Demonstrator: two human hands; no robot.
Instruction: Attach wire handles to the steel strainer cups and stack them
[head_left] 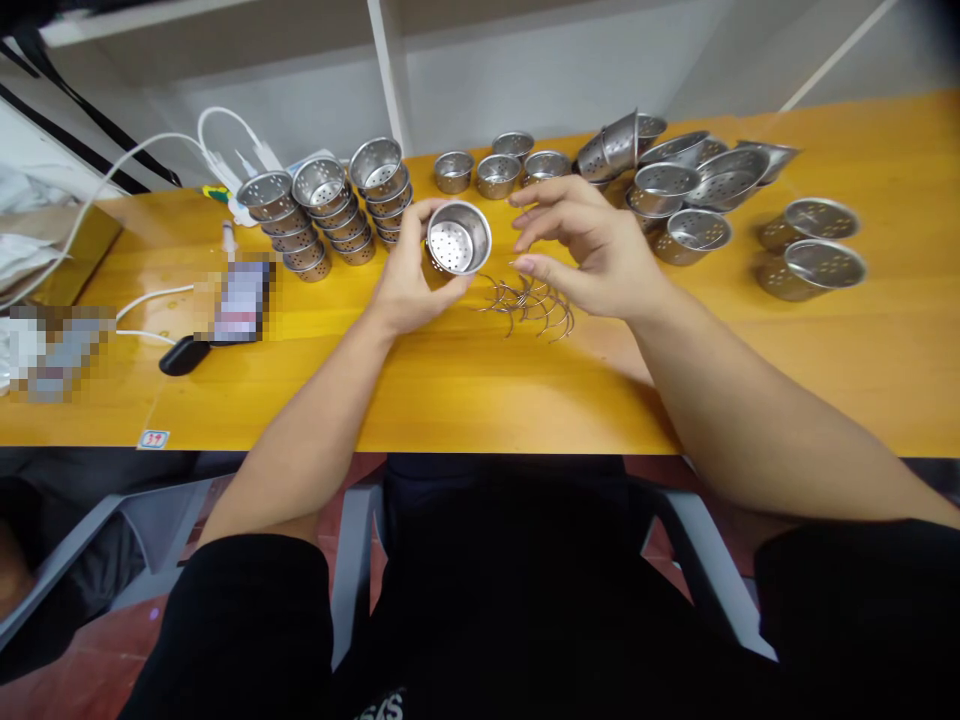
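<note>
Left hand (409,282) curls thumb and fingers around the rim of a perforated metal cup (459,240), mouth tipped viewward, above the table (510,405); right hand (589,245) hovers beside it, thumb and fingers parted, gripping nothing visible, curved wires (534,303) below. Open wood stretches between the forearms (296,420) to the front edge; stacked cups (324,190) hem in the left.

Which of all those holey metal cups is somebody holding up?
The perforated metal cup gripped in the left hand; the other cups rest on the table or on each other, in nobody's grip.

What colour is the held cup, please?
The held cup is silver; the head view shows it best.
</note>
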